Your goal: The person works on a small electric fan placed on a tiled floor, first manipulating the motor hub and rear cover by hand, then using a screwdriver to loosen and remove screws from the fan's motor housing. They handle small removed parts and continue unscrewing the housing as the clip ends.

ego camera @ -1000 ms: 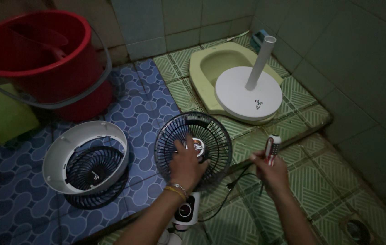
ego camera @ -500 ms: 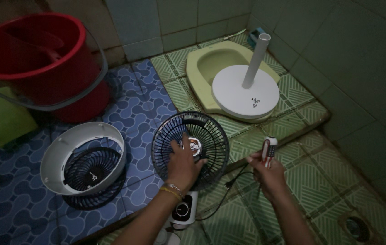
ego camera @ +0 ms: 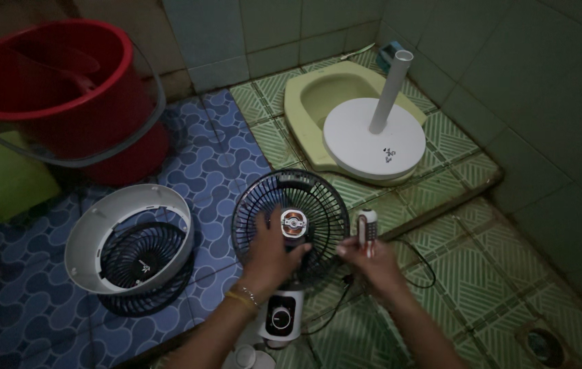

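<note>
My left hand (ego camera: pixel 274 251) rests on the black rear grille (ego camera: pixel 289 215) of a dismantled fan, fingers spread around the exposed motor hub (ego camera: pixel 293 223). My right hand (ego camera: pixel 369 263) grips a screwdriver (ego camera: pixel 367 229) by its red and white handle, just right of the grille. The fan's white body with a round black control panel (ego camera: pixel 280 316) lies below my left wrist. A black cord (ego camera: pixel 414 256) runs off to the right.
A white front shroud with a black grille (ego camera: pixel 130 239) lies at the left on blue patterned floor. A white round fan base with its pole (ego camera: pixel 374 133) sits on a squat toilet (ego camera: pixel 325 102). A red bucket (ego camera: pixel 55 89) stands at the back left; a floor drain (ego camera: pixel 544 342) is at the lower right.
My right hand has brought the screwdriver closer to the grille. The left hand stays on the grille by the motor hub.
</note>
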Tool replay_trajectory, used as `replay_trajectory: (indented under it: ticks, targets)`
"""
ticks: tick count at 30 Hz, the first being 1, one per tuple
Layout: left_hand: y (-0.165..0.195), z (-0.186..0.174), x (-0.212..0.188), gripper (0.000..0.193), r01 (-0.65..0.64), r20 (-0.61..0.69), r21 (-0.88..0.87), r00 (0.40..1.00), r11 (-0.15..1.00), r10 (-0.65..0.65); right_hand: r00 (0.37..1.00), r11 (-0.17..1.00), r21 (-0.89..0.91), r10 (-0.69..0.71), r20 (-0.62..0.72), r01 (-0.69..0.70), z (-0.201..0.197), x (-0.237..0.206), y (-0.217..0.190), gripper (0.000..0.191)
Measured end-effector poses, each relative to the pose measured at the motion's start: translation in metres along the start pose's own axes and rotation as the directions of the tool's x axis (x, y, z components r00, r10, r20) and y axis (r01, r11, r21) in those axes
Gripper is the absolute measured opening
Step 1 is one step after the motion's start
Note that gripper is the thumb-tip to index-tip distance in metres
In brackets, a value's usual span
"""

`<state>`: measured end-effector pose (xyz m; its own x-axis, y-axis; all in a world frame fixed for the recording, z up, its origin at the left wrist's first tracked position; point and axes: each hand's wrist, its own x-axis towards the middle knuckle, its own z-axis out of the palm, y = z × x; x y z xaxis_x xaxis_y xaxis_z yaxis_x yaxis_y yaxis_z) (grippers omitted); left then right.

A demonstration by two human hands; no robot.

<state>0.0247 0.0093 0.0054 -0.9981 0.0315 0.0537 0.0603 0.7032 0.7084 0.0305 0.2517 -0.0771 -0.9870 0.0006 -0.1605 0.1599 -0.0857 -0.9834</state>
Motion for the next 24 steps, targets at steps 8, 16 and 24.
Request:
replay_trajectory:
  ticks: [8, 16, 24]
  targets:
    - [-0.021, -0.030, -0.010, 0.086, -0.081, -0.068, 0.013, 0.994, 0.997, 0.082, 0.992, 0.992, 0.035, 0.124, 0.034, -0.125, 0.039, -0.005, -0.019, 0.026]
    - [-0.038, -0.038, -0.017, 0.043, -0.081, 0.129, -0.411, 0.981, 0.908, 0.146, 0.936, 0.921, 0.205, 0.296, 0.189, -0.333, 0.066, -0.012, -0.042, 0.023]
    - [-0.063, 0.006, -0.059, 0.028, 0.174, 0.232, -0.701, 0.973, 0.692, -0.010, 0.827, 0.821, 0.234, 0.418, 0.376, -0.521, 0.076, -0.029, -0.036, 0.017]
